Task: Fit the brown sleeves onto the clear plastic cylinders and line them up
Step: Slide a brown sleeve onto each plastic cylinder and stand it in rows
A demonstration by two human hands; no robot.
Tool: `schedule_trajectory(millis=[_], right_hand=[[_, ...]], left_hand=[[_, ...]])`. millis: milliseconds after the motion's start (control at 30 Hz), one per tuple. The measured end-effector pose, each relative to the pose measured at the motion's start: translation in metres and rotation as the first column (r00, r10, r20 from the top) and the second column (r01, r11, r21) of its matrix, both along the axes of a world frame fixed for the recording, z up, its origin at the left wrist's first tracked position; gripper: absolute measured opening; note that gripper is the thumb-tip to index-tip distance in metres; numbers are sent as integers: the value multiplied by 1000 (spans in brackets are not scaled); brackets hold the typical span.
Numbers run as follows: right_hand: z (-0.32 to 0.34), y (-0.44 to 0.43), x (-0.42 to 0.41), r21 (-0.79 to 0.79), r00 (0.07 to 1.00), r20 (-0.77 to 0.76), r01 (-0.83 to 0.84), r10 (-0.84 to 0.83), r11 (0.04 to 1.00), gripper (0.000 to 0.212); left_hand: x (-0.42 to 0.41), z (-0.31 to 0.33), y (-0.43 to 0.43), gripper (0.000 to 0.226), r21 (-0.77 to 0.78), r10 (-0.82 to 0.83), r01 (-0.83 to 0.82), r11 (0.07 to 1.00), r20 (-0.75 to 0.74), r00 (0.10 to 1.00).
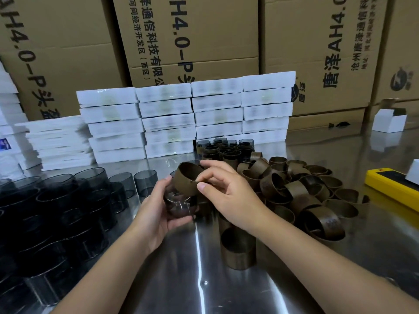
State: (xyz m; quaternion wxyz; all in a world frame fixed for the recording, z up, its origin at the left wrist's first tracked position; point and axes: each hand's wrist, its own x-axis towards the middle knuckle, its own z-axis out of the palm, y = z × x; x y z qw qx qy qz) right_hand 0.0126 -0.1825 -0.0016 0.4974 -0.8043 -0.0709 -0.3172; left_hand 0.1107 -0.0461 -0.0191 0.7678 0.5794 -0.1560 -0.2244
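My left hand grips a clear plastic cylinder above the steel table. My right hand pinches a brown sleeve that sits tilted over the cylinder's top end. A heap of loose brown sleeves lies to the right. Bare smoky clear cylinders crowd the left side. Sleeved cylinders stand grouped at the back centre, and one more sleeved cylinder stands near my right forearm.
Stacks of white boxes line the back of the steel table, with large cardboard cartons behind. A yellow device lies at the right edge. A small open white box stands at the far right.
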Motion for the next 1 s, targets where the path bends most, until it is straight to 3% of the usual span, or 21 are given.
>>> schedule_trajectory(millis=[333, 633, 833, 1000], right_hand=[[-2, -4, 1, -67, 995, -95, 27, -33, 997, 13], [-1, -1, 1, -93, 990, -29, 133, -136, 987, 7], [-6, -2, 3, -143, 986, 24, 165, -163, 976, 17], [-4, 0, -1, -147, 993, -17, 113, -117, 983, 42]], left_hand=[[4, -3, -1, 43, -144, -46, 48, 988, 14, 999], [1, -5, -3, 61, -115, -79, 86, 990, 61, 995], [2, -6, -2, 67, -69, -141, 145, 987, 51, 989], [0, -7, -4, 79, -39, -175, 178, 983, 66, 982]])
